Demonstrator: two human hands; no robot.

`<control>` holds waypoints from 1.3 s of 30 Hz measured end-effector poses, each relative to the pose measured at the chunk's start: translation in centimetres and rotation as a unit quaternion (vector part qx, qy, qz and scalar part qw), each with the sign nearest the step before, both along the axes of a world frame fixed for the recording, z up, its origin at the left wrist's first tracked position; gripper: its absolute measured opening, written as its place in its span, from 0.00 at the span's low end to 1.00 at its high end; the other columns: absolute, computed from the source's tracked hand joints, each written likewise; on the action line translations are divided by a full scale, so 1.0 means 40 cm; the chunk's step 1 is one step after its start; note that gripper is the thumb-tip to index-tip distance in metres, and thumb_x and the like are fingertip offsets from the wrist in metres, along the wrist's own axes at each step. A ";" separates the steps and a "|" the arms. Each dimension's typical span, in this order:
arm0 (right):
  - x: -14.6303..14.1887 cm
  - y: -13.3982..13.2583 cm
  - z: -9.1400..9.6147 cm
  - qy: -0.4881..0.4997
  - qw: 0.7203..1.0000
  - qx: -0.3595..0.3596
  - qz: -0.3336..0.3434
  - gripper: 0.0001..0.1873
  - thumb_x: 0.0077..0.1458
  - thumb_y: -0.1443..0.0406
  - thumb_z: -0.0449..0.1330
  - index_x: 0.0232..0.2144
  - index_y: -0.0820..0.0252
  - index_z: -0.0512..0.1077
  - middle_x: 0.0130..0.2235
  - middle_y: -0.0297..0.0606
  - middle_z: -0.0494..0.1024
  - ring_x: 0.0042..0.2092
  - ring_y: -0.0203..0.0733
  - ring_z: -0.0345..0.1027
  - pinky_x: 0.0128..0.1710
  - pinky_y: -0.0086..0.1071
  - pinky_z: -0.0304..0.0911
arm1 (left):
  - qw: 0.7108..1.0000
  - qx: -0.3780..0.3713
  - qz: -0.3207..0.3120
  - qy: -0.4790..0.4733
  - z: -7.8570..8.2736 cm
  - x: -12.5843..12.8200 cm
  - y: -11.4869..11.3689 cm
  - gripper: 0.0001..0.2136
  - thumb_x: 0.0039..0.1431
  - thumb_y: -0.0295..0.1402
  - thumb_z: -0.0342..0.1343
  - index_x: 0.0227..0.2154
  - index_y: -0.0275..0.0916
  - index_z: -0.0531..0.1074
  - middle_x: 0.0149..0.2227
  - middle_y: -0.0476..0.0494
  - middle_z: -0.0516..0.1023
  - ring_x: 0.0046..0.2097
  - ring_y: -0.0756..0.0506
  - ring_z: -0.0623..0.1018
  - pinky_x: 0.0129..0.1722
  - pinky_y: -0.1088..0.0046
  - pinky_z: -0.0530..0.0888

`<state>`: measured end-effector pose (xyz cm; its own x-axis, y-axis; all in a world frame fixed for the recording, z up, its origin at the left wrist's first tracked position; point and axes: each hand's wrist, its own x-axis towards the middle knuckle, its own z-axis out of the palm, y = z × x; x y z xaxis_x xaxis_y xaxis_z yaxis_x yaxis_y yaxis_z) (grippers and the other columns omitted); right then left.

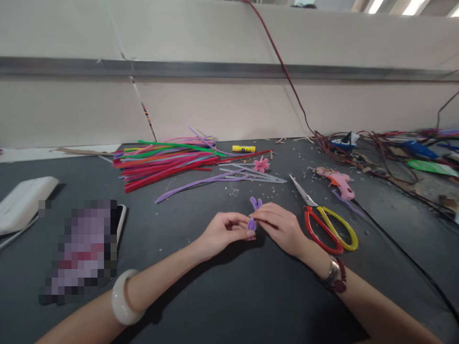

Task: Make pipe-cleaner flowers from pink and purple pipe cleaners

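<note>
A purple pipe cleaner (252, 223), bent into small loops, is held between my two hands just above the dark table. The fingers and thumb of my left hand (229, 229) pinch its lower part. From the other side, the fingertips of my right hand (281, 225) close on its upper part, where two loops stick up. Beyond the hands lie loose purple pipe cleaners (201, 184) and a pink pipe-cleaner flower (261, 165). Scissors (315, 210) with one red and one yellow handle rest right of my right hand, blades a little apart.
Behind lie a bundle of coloured pipe cleaners (168, 162), clear glue sticks (265, 178) and a yellow tube (244, 149). A pink glue gun (337, 182) with a black cord is at right, near tangled wires (376, 153). A phone (86, 243) and white box (27, 203) are left.
</note>
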<state>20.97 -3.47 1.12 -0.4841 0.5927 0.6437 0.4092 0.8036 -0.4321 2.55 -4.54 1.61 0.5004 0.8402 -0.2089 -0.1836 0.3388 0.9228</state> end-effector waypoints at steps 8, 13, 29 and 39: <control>-0.014 -0.011 0.002 0.039 0.994 -0.093 -0.032 0.09 0.55 0.70 0.53 0.35 0.58 0.73 0.34 0.39 0.76 0.36 0.37 0.70 0.37 0.32 0.67 | 0.999 0.001 0.052 0.008 -0.004 0.000 0.005 0.11 0.39 0.27 0.64 0.28 0.33 0.72 0.25 0.44 0.79 0.29 0.48 0.77 0.34 0.73 0.72; -0.024 -0.016 0.008 0.046 0.989 -0.139 -0.035 0.10 0.54 0.69 0.54 0.35 0.56 0.74 0.33 0.36 0.77 0.35 0.36 0.71 0.36 0.30 0.67 | 0.997 0.011 0.071 0.015 -0.008 -0.002 0.008 0.10 0.38 0.27 0.65 0.27 0.34 0.72 0.25 0.46 0.79 0.29 0.49 0.77 0.35 0.73 0.71; -0.039 -0.030 0.009 0.205 0.882 -0.425 -0.009 0.06 0.46 0.68 0.60 0.30 0.61 0.74 0.29 0.35 0.78 0.30 0.37 0.73 0.33 0.31 0.70 | 0.995 0.039 0.088 0.020 -0.012 -0.004 0.014 0.08 0.40 0.28 0.64 0.26 0.33 0.73 0.26 0.48 0.77 0.28 0.52 0.75 0.34 0.76 0.71; -0.035 -0.025 0.019 0.239 0.823 -0.515 0.004 0.08 0.43 0.67 0.63 0.29 0.64 0.75 0.25 0.35 0.77 0.27 0.33 0.71 0.32 0.30 0.68 | 0.995 0.006 0.104 0.006 -0.022 -0.005 0.018 0.09 0.42 0.29 0.64 0.28 0.32 0.72 0.27 0.47 0.77 0.30 0.52 0.76 0.35 0.76 0.72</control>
